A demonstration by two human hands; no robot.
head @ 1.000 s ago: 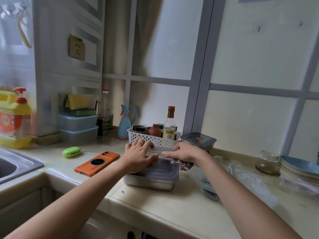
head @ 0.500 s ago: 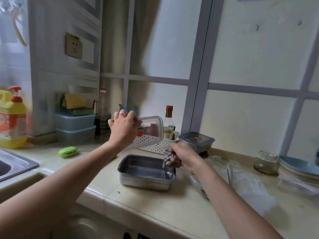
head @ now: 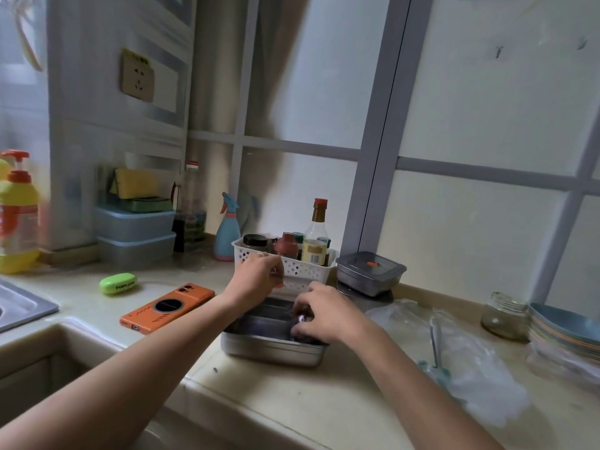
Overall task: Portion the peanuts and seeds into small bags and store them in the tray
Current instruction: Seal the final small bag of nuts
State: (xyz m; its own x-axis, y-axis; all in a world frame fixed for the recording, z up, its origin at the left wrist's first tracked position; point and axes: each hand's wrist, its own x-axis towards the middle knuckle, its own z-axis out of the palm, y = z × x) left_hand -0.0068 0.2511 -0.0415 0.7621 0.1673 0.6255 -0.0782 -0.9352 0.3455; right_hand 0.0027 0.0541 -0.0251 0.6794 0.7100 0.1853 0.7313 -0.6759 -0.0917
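Orange phone [head: 167,308] lies left on the counter. My left hand [head: 256,280] pinches a clear lid, barely visible, over the rectangular steel tray [head: 271,347]. My right hand [head: 324,315] is closed around a small filled bag [head: 302,318], lowered inside the tray's right end.

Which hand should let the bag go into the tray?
Right hand: it already holds the small bag low inside the steel tray. The left hand is up by the white basket.
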